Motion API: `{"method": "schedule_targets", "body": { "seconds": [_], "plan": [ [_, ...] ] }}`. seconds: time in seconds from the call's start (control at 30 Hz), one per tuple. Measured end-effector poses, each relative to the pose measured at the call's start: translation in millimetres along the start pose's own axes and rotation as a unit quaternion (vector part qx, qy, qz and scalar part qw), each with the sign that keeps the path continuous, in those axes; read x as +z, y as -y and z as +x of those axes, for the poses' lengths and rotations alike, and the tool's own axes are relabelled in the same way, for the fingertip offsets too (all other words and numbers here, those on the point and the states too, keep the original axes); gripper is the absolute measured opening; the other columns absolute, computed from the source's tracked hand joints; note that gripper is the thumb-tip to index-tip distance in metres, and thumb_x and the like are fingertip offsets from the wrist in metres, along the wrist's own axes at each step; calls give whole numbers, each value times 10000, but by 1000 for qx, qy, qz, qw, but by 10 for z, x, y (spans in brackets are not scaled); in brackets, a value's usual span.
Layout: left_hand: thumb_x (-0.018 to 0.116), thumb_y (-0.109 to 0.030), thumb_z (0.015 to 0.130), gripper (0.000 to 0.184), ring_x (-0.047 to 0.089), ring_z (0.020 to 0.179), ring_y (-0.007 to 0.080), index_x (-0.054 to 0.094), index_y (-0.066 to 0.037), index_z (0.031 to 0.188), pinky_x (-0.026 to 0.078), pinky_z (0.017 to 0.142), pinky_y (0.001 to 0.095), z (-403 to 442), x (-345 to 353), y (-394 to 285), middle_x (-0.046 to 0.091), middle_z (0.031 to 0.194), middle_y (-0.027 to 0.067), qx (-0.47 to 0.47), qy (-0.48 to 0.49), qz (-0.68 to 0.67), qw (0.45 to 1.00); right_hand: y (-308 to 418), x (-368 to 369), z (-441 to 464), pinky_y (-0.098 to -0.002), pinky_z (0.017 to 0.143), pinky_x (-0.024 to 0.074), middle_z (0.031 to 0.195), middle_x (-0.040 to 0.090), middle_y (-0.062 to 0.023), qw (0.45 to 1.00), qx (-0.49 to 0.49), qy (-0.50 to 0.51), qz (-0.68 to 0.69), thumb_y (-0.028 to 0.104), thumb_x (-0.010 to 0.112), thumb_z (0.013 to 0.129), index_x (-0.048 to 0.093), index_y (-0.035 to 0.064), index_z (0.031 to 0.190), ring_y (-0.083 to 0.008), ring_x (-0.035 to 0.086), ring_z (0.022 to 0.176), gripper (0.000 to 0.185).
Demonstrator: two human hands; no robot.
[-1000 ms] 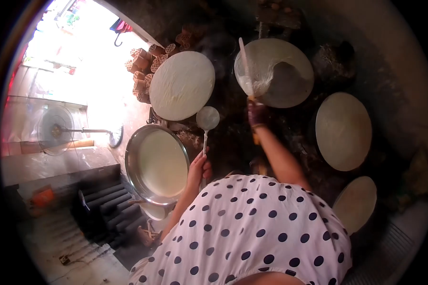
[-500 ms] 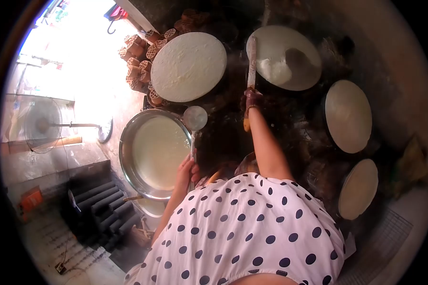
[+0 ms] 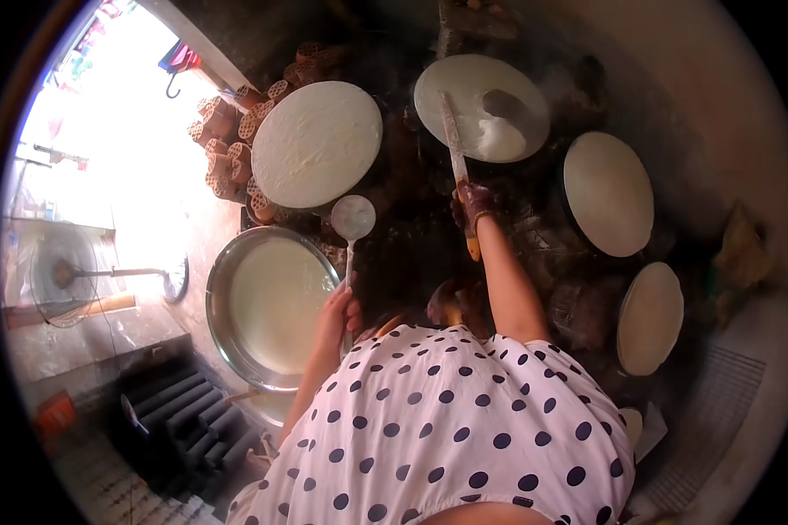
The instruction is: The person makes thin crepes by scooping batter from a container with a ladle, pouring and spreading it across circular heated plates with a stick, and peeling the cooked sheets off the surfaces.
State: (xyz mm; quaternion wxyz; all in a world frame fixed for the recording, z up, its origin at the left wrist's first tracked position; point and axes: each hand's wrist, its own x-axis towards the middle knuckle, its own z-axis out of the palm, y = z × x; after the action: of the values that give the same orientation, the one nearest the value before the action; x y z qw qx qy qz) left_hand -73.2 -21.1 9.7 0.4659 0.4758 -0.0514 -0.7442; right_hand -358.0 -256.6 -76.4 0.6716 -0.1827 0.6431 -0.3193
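Note:
My left hand (image 3: 338, 313) is closed around the handle of a ladle (image 3: 354, 219), whose pale, wet bowl is raised beside a wide metal basin (image 3: 214, 297) of creamy white liquid (image 3: 280, 297). My right hand (image 3: 474, 206), in a dark glove, grips a long flat spatula (image 3: 453, 136) with a yellow-brown handle end. The spatula's blade reaches over a round griddle (image 3: 438, 70). White batter (image 3: 499, 138) is pooled there, near a dark patch at the right where the coating is thin or absent. To the left is another white-covered round griddle (image 3: 320, 144).
Two more pale round griddles (image 3: 608, 194) (image 3: 650, 319) stand along the right. Perforated clay-coloured cylinders (image 3: 228, 166) are piled at the upper left. Black cylinders (image 3: 188, 420) are stacked at the lower left, near a fan (image 3: 66, 273).
The white pool has moved from left of the dark patch to below it, and the dark patch is smaller. The spatula is tilted more to the left. The whole view has shifted.

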Motion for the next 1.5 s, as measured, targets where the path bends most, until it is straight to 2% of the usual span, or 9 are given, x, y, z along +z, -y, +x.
{"method": "schedule_targets", "body": {
  "seconds": [0.33,0.47,0.53,0.6,0.73,1.07,1.13,1.27,1.5],
  "plan": [
    [373,-166,981,363,293,398,78,421,-159,1340,276,363,216,207,374,-19,340,576,-30,10,-19,23,1000,-109,-1513,1015,-362,365,411,544,575,-70,943,-207,-193,-177,309,591,813,609,101,699,-221,540,403,238],
    [390,-183,980,367,332,414,74,419,-171,1345,292,373,204,307,588,-66,380,595,-27,-4,18,8,1000,-106,-1192,290,-340,551,494,603,617,-103,967,-113,-2,-229,267,639,803,657,47,842,-197,629,558,225],
    [390,-183,980,367,332,415,74,419,-172,1346,294,374,204,388,741,-98,381,597,-26,-4,36,-2,999,-349,-1780,614,-338,496,473,587,611,-91,813,-462,-70,-348,310,625,835,659,62,797,-183,604,513,253],
    [388,-177,979,370,330,414,77,419,-175,1347,295,375,211,380,879,-108,378,599,-25,9,38,23,999,152,-1950,372,-335,429,433,578,598,-71,982,-84,-68,-158,299,610,845,650,70,789,-170,566,461,238],
    [383,-179,981,370,329,413,82,418,-175,1349,294,375,215,599,1072,-74,371,596,-21,-8,58,7,998,338,-1718,478,-326,474,456,578,600,-54,912,-325,-133,-212,296,592,835,659,80,848,-167,579,492,226],
    [371,-198,984,403,313,387,88,367,-163,1386,308,350,235,815,1366,-48,339,575,-16,-24,59,14,998,1097,-1728,803,-323,360,348,520,527,-59,982,-112,-141,-56,305,528,902,623,50,796,-172,480,382,292],
    [368,-197,983,411,318,382,89,354,-157,1392,321,350,240,814,1417,-61,340,573,-11,-25,62,15,998,1179,-1625,856,-370,455,438,615,620,-84,979,-56,-161,-116,314,543,894,663,76,871,-234,576,484,267],
    [373,-203,983,420,313,373,96,335,-158,1399,318,353,242,798,1395,-54,339,572,-6,13,83,41,996,631,-1576,556,-394,857,469,1142,626,-100,826,-393,-265,-305,344,542,892,566,192,1238,-306,598,1024,379],
    [383,-194,981,415,324,387,99,352,-170,1394,307,365,244,766,1288,-35,354,573,-5,-8,43,26,999,722,-1112,495,-376,908,454,1136,625,-153,905,-218,-181,-316,402,551,855,585,79,1201,-305,597,1050,475]
  ]
}}
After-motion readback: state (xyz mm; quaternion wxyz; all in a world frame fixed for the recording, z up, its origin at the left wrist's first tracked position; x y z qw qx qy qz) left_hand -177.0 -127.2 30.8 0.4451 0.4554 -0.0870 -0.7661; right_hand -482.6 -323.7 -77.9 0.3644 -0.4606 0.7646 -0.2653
